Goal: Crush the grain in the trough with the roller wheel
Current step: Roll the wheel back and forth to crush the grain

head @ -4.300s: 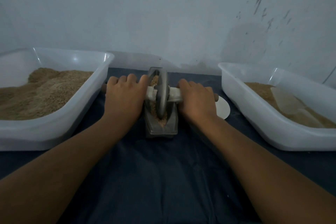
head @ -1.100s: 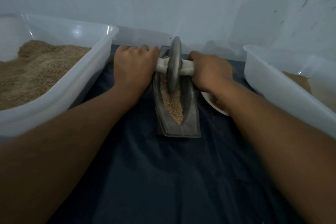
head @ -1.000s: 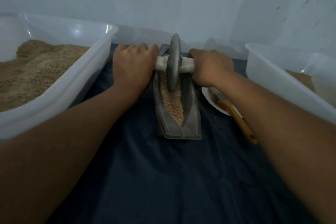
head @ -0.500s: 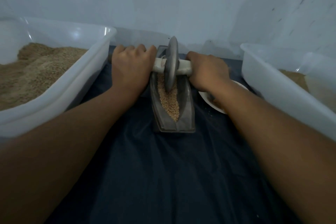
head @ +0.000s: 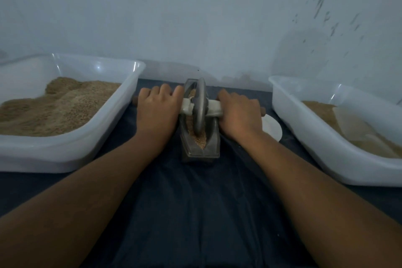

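Standing upright in the narrow grey metal trough [head: 201, 148], grey roller wheel [head: 200, 106] on its pale axle, pressing into tan grain [head: 200, 139].

Both bare forearms are reaching forward from the lower corners and converging toward the middle. The left hand [head: 157, 113] is lying palm down, knuckles up, its fingers curling over the handle [head: 214, 106] on its own side. The right hand [head: 238, 114] is mirroring it, fingers wrapping the handle's other end, wrist angling slightly inward.
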Available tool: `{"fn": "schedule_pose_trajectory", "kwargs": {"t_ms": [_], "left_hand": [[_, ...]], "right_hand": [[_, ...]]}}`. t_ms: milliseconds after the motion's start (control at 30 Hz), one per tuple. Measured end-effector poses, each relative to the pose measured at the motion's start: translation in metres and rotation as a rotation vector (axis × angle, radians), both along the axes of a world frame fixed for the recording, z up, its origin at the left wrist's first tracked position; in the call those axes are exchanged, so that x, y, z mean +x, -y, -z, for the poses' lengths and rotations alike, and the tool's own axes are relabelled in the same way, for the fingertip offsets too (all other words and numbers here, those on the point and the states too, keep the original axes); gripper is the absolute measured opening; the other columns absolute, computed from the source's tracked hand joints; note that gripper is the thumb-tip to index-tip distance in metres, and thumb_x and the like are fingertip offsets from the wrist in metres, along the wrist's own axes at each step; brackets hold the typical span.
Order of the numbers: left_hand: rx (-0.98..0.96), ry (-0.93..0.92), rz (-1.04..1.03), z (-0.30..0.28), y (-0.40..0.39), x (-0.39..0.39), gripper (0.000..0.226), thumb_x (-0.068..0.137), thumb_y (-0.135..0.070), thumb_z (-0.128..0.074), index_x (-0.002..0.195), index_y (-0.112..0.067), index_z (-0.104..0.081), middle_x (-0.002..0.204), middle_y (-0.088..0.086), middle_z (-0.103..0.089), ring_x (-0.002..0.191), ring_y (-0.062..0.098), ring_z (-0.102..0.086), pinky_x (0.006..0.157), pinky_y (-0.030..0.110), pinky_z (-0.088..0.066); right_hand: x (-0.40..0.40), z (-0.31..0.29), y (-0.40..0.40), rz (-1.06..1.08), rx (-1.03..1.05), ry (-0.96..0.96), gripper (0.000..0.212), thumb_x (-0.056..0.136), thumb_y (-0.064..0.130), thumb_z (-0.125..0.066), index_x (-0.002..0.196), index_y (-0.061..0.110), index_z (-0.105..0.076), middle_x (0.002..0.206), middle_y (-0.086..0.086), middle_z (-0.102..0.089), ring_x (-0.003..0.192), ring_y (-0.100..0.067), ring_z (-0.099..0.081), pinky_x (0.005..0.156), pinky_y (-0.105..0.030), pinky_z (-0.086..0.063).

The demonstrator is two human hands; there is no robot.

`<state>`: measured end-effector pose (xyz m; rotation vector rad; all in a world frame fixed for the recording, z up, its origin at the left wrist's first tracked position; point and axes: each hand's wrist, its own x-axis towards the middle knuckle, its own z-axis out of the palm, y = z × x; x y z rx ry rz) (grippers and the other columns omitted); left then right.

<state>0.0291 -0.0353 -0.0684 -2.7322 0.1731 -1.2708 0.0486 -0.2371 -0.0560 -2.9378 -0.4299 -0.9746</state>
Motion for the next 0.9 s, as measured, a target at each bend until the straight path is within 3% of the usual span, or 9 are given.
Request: {"fn": "schedule_pose_trajectory", "kwargs": {"t_ms": [133, 433, 767, 900], "left_hand": [[0.009, 0.054, -0.002, -0.002, 0.003, -0.011, 0.007, 0.085, -0.006, -0.05, 0.088, -0.012, -0.05, 0.076, 0.009, -0.052, 0.07, 0.029, -0.053, 0.069, 0.042, -0.037], [-0.013, 0.033, 0.0, -0.001, 0.004, -0.019, 0.007, 0.086, -0.008, -0.051, 0.091, -0.013, -0.051, 0.079, 0.01, -0.056, 0.073, 0.031, -0.055, 0.071, 0.042, -0.038], [0.025, 0.013, -0.032, -0.003, 0.003, -0.002, 0.009, 0.087, -0.008, -0.045, 0.089, -0.014, -0.051, 0.077, 0.009, -0.057, 0.069, 0.029, -0.056, 0.069, 0.04, -0.036], [0.029, -0.023, -0.041, -0.003, 0.002, 0.01, 0.008, 0.088, -0.008, -0.046, 0.088, -0.016, -0.05, 0.077, 0.007, -0.057, 0.07, 0.028, -0.055, 0.068, 0.039, -0.034]], "right_hand": [[-0.013, -0.001, 0.002, -0.009, 0.02, -0.022, 0.024, 0.088, 0.033, -0.063, 0.107, 0.023, -0.052, 0.094, 0.0, -0.058, 0.085, -0.026, -0.054, 0.072, -0.038, -0.026], [-0.023, -0.002, 0.002, -0.006, 0.013, -0.015, 0.025, 0.09, 0.034, -0.062, 0.108, 0.023, -0.05, 0.099, 0.0, -0.06, 0.09, -0.026, -0.054, 0.075, -0.039, -0.027], [0.003, -0.006, 0.004, -0.022, -0.04, -0.12, 0.026, 0.085, 0.033, -0.066, 0.105, 0.024, -0.051, 0.084, 0.005, -0.052, 0.082, -0.027, -0.059, 0.07, -0.039, -0.03], [0.018, -0.005, 0.003, 0.006, -0.019, -0.136, 0.025, 0.086, 0.034, -0.065, 0.106, 0.028, -0.051, 0.085, 0.004, -0.06, 0.072, -0.025, -0.055, 0.065, -0.036, -0.029]]}}
